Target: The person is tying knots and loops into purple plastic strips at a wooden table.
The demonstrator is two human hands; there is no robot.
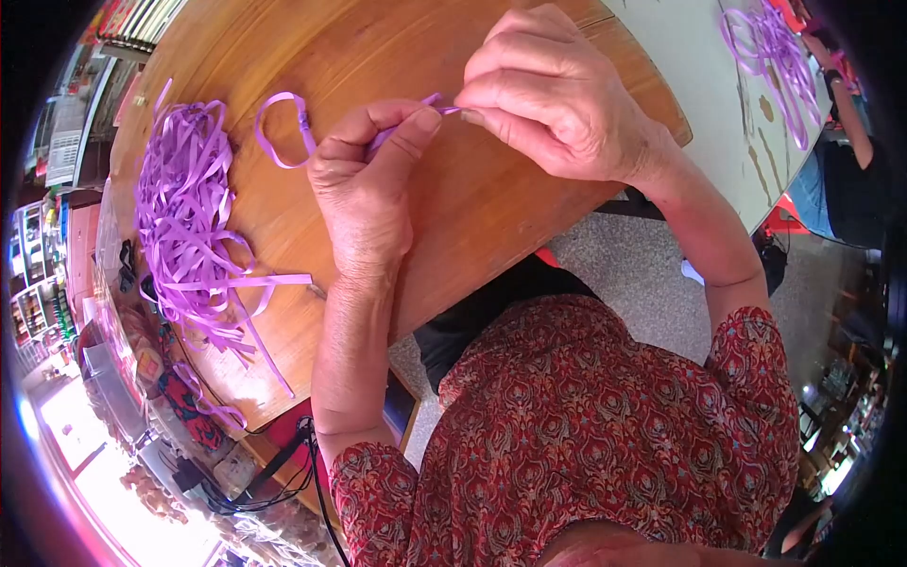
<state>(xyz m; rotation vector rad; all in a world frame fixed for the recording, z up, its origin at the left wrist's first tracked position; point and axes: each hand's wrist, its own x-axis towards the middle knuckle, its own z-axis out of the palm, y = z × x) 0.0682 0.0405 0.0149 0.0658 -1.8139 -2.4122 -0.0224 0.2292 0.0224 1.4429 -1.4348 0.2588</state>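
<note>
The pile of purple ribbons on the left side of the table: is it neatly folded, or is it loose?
Loose: the purple ribbons cross and loop over one another, and some ends stick out across the wooden table.

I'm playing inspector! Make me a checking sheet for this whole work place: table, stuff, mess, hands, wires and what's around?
Surface: brown wooden table, grain showing.
Things in hand: purple ribbon, stretched between both hands; a purple loop lies left of them, its join hidden.
Clutter: tangled ribbon heap on the table's left side.
Grip: left hand pinches the ribbon with thumb and finger; right hand pinches it too.
Cables: dark cables below the table's edge, lower left.
Surroundings: speckled grey floor; pale table with another ribbon bundle; another person at far right.
</note>
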